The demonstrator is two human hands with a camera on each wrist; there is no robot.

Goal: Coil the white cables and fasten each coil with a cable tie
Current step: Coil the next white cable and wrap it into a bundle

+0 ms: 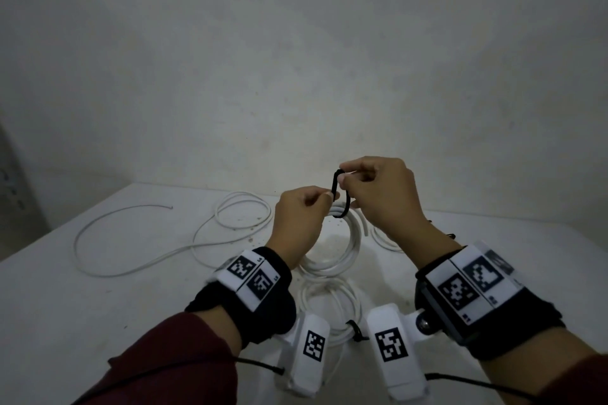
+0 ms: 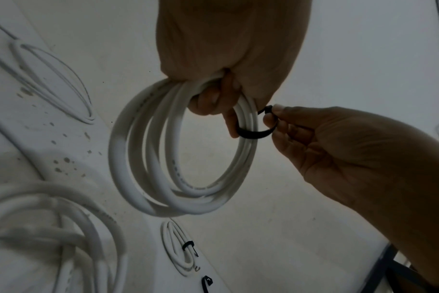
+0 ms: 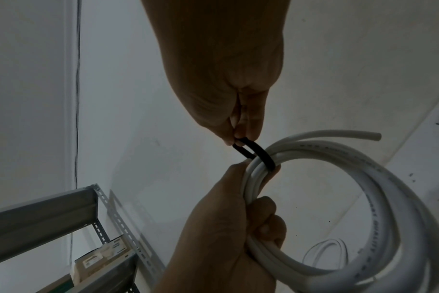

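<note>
My left hand (image 1: 302, 207) grips the top of a white cable coil (image 1: 342, 250) and holds it above the white table (image 1: 98, 316); the coil (image 2: 148, 150) hangs as a ring below the fist. A black cable tie (image 1: 339, 194) loops round the coil's strands just right of that grip. My right hand (image 1: 371, 187) pinches the tie's two ends together above the coil; in the right wrist view thumb and finger hold the black cable tie (image 3: 253, 150) where it leaves the coil (image 3: 379, 198). The coil's cut end (image 3: 375, 136) sticks out free.
A loose white cable (image 1: 158, 240) snakes over the table's left part. A tied coil (image 1: 332, 306) with a black tie lies near me, another tied coil (image 2: 180, 249) lies further off, and a spare black tie (image 2: 206, 283) beside it. A metal shelf rack (image 3: 63, 218) stands at the left.
</note>
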